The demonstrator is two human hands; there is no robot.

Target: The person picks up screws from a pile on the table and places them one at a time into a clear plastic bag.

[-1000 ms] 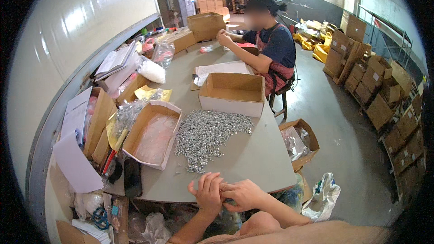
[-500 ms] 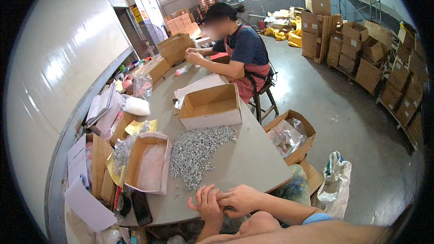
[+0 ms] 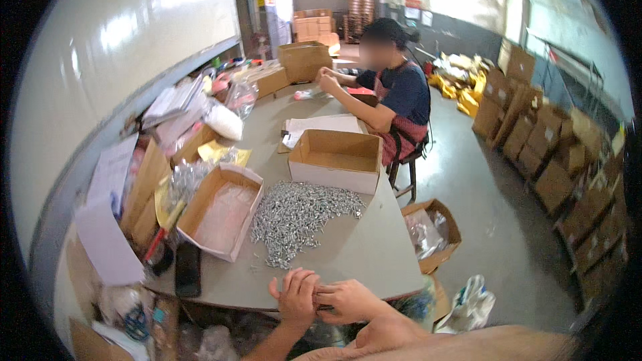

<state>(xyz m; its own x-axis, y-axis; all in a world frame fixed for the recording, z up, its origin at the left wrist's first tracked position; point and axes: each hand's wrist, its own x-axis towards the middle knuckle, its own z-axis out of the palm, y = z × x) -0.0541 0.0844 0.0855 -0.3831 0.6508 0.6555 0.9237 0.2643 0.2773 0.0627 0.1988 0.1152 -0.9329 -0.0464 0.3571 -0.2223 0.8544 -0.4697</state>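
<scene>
Screws [image 3: 297, 217] heaped between open boxes [image 3: 221, 210] (hands [image 3: 321, 297] just beside).

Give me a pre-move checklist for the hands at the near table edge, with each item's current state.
1. Left hand and right hand together at the near edge: ok.
2. What the fingertips pinch: cannot tell, too small.
3. Heap of small silvery metal screws just beyond the hands: ok.
4. Open cardboard box lined with clear plastic left of the heap: ok.
5. Black phone clear of the hands: ok.
6. Seated co-worker's hands far up the grey table: ok.
</scene>
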